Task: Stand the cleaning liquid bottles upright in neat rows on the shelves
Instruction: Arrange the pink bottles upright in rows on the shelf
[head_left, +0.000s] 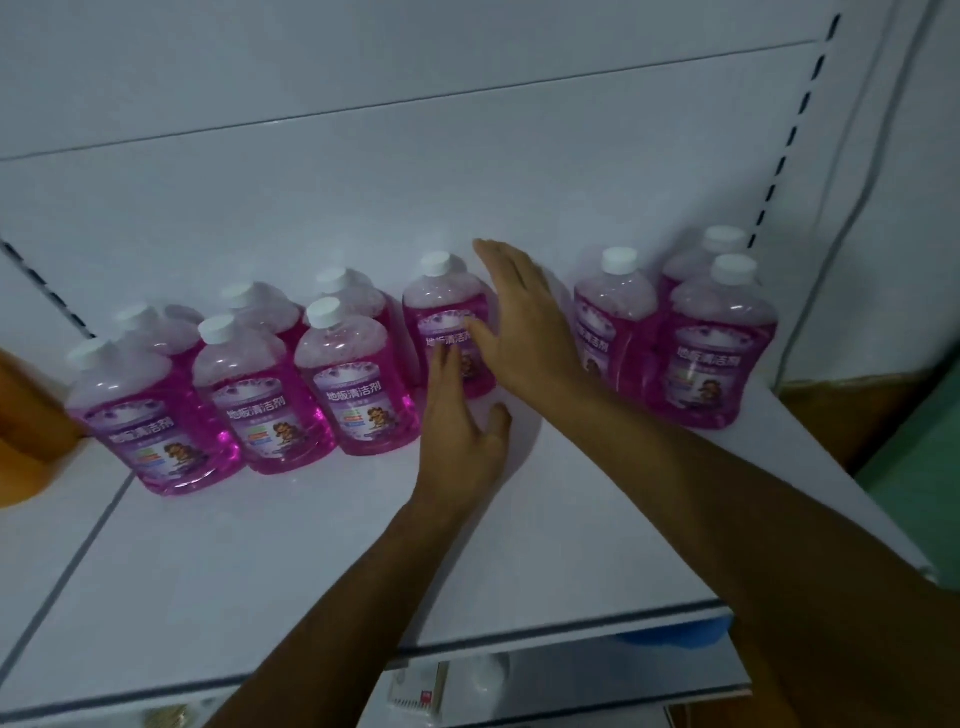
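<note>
Two hands, left (462, 436) and right (524, 332), flank one bottle (447, 317) at the shelf's (519, 545) back edge, fingers spread, gripping nothing. We judge a hard sideways push could topple it into its neighbours.

bottles (358, 384): clear glossy plastic, pink liquid
caps (323, 312): white matt plastic
shelf (260, 561): smooth white, faint sheen

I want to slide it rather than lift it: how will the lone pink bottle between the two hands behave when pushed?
The clear plastic bottle of pink liquid looks nearly full, so probably heavy. Its broad base suggests it slides on the smooth white shelf rather than tips, if pushed low.
</note>
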